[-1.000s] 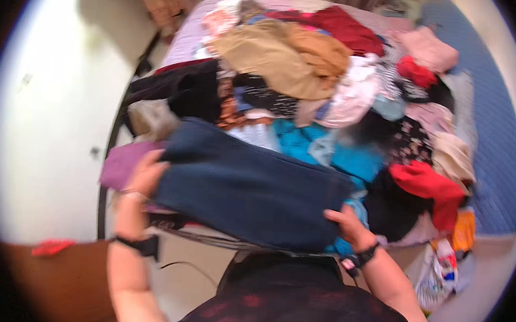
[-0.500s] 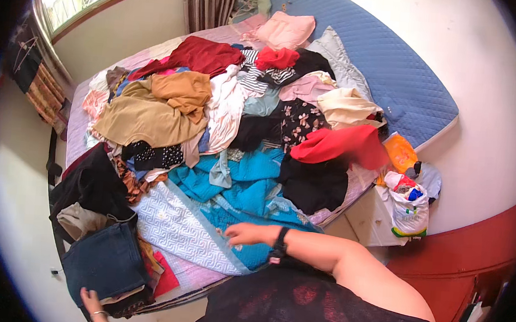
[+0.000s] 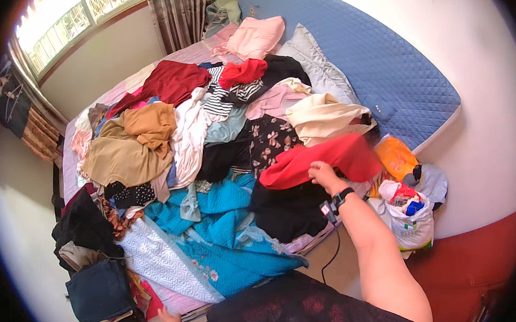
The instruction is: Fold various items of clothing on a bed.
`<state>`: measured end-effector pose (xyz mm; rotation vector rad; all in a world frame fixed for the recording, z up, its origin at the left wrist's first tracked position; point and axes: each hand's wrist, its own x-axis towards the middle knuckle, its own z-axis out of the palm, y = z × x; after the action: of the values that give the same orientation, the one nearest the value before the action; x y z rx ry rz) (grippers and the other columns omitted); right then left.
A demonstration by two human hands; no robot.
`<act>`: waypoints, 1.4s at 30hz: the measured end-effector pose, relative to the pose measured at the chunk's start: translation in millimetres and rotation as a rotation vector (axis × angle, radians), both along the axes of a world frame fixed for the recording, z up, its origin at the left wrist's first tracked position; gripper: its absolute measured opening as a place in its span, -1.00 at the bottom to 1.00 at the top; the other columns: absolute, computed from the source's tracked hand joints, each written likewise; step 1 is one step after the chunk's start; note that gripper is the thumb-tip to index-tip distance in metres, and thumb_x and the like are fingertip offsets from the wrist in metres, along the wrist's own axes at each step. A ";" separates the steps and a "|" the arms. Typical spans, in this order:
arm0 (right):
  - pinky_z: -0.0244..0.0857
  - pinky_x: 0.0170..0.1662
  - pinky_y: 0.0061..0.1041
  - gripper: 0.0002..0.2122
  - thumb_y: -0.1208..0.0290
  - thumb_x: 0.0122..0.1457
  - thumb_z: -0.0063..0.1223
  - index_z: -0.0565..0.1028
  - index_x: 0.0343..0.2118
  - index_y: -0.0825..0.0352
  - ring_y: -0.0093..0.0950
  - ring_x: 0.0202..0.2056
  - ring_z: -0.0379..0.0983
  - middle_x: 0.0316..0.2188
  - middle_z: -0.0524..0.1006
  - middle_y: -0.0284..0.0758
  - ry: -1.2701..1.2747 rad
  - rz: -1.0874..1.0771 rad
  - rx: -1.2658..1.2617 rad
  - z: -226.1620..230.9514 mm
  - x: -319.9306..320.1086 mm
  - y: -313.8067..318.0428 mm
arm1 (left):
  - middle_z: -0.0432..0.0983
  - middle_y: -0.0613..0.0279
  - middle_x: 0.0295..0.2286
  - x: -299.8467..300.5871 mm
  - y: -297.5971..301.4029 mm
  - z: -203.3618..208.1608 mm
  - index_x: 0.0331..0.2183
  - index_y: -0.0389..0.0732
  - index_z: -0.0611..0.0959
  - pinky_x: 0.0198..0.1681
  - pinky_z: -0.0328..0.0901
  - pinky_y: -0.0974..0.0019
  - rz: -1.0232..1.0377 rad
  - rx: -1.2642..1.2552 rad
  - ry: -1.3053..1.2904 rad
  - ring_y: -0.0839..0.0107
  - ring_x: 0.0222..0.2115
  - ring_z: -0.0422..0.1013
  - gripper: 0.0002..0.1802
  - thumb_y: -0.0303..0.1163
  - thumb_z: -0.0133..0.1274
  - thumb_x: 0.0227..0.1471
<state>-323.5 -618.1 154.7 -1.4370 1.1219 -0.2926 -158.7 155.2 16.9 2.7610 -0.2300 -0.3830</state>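
My right hand (image 3: 325, 178), with a dark band at the wrist, is at the lower edge of a red garment (image 3: 324, 159) on the bed. Its fingers touch the cloth, slightly apart, and I see no firm grip. Below it lies a black garment (image 3: 287, 214); a black floral garment (image 3: 271, 138) is beside the red one. My left hand (image 3: 170, 319), wearing a bracelet, is low at the bed's front edge by a red cloth (image 3: 151, 300), fingers apart and holding nothing visible. A folded dark blue piece of clothing (image 3: 98, 290) tops the pile to its left.
Heaped clothes cover the bed, with tan trousers (image 3: 117, 157) and a turquoise quilt (image 3: 224, 218) among them. A blue padded headboard (image 3: 361, 60) stands behind. Right of the bed are a stuffed white plastic bag (image 3: 412, 228) and an orange bag (image 3: 397, 157). A black cable (image 3: 336, 256) hangs near my right arm.
My right hand has moved forward and right from above the quilt to the red garment. My left hand has left the dark blue folded clothing and moved right along the bed edge. The view has shifted.
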 end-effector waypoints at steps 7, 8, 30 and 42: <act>0.35 -0.41 -0.53 -0.59 0.46 0.02 0.00 0.24 -0.04 0.35 -0.50 -0.39 0.39 -0.33 0.41 -0.28 -0.336 -0.459 0.134 -18.0 -8.2 -151.5 | 0.39 -0.11 -0.19 -57.9 -134.3 22.0 -0.09 -0.36 0.39 -0.01 0.20 0.21 -0.281 -0.137 0.476 0.10 -0.12 0.33 -0.43 -0.37 0.11 -0.19; 0.35 -0.41 -0.53 -0.59 0.46 0.02 0.00 0.24 -0.04 0.35 -0.50 -0.39 0.39 -0.33 0.41 -0.28 -0.343 -0.422 0.163 -23.8 -4.7 -166.3 | 0.39 -0.11 -0.19 -62.5 -152.3 32.2 -0.09 -0.36 0.39 -0.01 0.20 0.21 -0.268 -0.141 0.468 0.10 -0.12 0.33 -0.43 -0.37 0.11 -0.19; 0.27 -0.34 -0.49 -0.76 0.34 0.09 -0.02 0.42 -0.21 0.35 -0.52 -0.44 0.36 -0.49 0.46 -0.28 -0.764 0.701 -0.141 199.8 141.7 62.1 | 0.36 -0.03 -0.11 -39.1 -273.7 141.5 -0.01 -0.35 0.32 -0.01 0.21 0.27 -0.088 -0.530 0.581 0.28 -0.07 0.31 -0.48 -0.42 0.01 -0.03; 0.26 -0.23 -0.37 -0.84 0.42 -0.06 0.11 0.46 -0.38 0.30 -0.26 -0.30 0.39 -0.47 0.42 -0.21 -0.811 1.514 -0.588 197.2 64.9 275.6 | 0.37 0.13 -0.11 -50.2 -286.0 342.7 -0.05 -0.24 0.39 0.01 0.18 0.32 -0.479 -0.638 0.094 0.32 -0.09 0.32 -0.40 -0.24 0.19 -0.14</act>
<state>-258.6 -342.5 351.9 -1.9877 -0.8695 -0.0580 -208.9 -130.8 359.6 2.0363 -0.8364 -0.4570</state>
